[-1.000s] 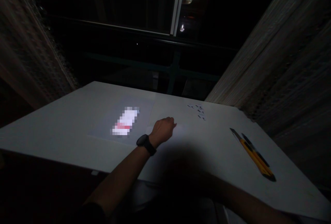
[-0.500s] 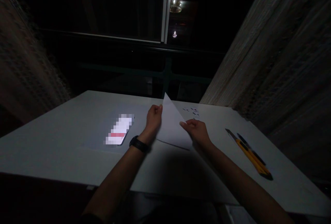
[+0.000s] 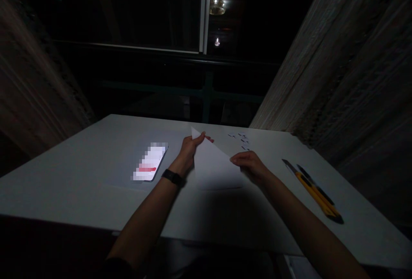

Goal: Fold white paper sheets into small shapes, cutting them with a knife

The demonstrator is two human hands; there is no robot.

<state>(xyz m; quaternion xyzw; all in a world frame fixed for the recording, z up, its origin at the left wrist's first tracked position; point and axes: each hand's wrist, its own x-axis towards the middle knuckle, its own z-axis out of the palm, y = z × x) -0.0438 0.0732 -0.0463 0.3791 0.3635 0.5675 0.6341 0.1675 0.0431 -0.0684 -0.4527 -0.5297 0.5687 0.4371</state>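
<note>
A white sheet of paper, with a pointed corner at its upper left, is held between my two hands above the white table. My left hand grips it near that point, thumb in front and fingertips showing behind the slanted upper edge. At the paper's right side, my right hand pinches the edge between thumb and fingers. A dark band sits on my left wrist. Just beyond the right hand, small dark marks or pieces lie on the table; I cannot tell which.
Left of my hands lies a phone with a lit, blurred screen. A yellow box cutter with its blade out rests at the right, beside a dark pen. Curtains hang on both sides of a dark window.
The paper has turned and tilted, its pointed corner moving left and down. My left hand has shifted its grip so the fingers reach behind the paper; my right hand has moved slightly right.
</note>
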